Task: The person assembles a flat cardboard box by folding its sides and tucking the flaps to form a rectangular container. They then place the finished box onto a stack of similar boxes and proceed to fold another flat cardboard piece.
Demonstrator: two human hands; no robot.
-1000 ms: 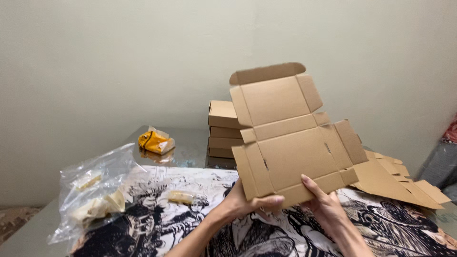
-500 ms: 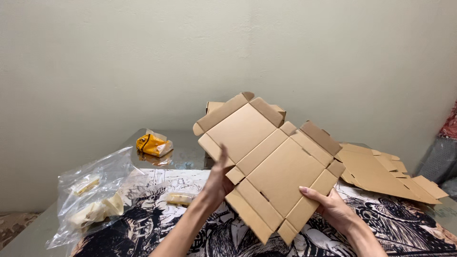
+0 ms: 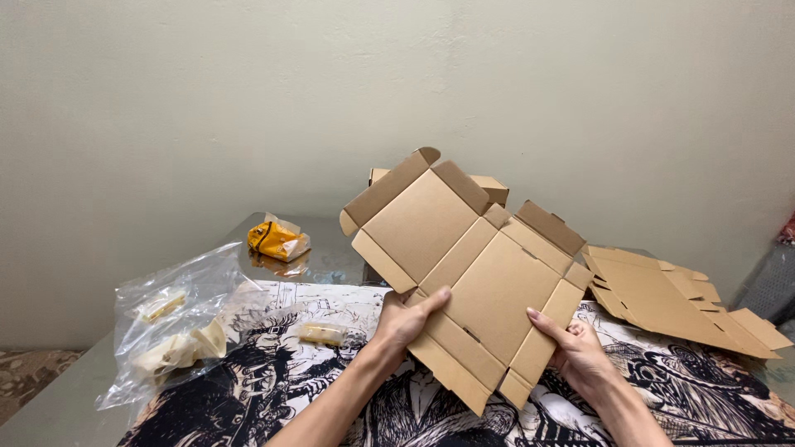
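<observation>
Pale plaster wall fills the background, and below it a glass-topped counter point(image 3: 62, 406) carries a black-and-white printed cloth point(image 3: 273, 364). Above that cloth the person holds an unfolded cardboard box blank point(image 3: 472, 277) in the air, tilted, its lid panel pointing up and to the left, flaps partly raised. Their left hand point(image 3: 406, 319) grips the blank's lower left edge, thumb laid across the inner face. Their right hand point(image 3: 575, 352) clasps the lower right side flap, fingers curled behind it. Behind the blank a stack of folded boxes point(image 3: 493, 189) peeps out. To the right, more flat cardboard blanks point(image 3: 671, 298) lie on the counter. On the left sits a clear plastic bag point(image 3: 178, 323) with pale pieces inside, a small pale packet point(image 3: 323, 334) lies on the cloth, and a yellow packet point(image 3: 277, 238) rests farther back.
</observation>
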